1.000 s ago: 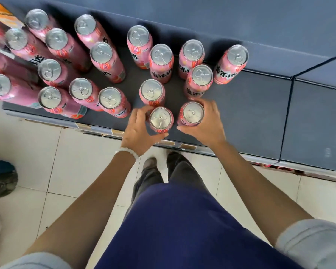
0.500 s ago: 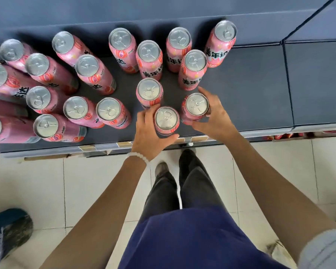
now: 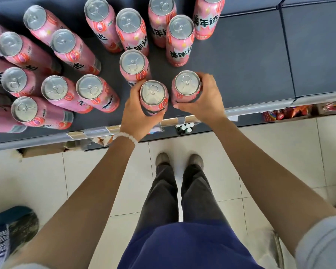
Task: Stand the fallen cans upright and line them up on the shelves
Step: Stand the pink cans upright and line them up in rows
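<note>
Seen from above, a dark shelf [image 3: 241,70] carries many tall pink cans, all standing upright with their silver tops toward the camera. The left hand [image 3: 138,111] has its grip wrapped around the near-middle can [image 3: 153,94], fingers on the can's far-left side and the thumb curling under its near side; this can stands close to the shelf's near edge. The right hand [image 3: 206,100] grasps the neighbouring can [image 3: 186,85] just to the right, fingers curved around its right side and the thumb across its near side. The two held cans stand just beside each other, a narrow gap between them. Directly beyond the left-hand can stands another can [image 3: 133,64], and farther back a cluster of five cans [image 3: 179,30] reaches toward the shelf's far side. To the left a larger group of cans [image 3: 54,88] fills the shelf in loose rows out to the picture's left edge. A white bead bracelet [image 3: 125,136] circles the left wrist. Below the shelf edge lies a pale tiled floor [image 3: 270,152], where the person's two shoes [image 3: 163,159] stand side by side, and a dark bag-like object [image 3: 14,224] sits at the near left.
</note>
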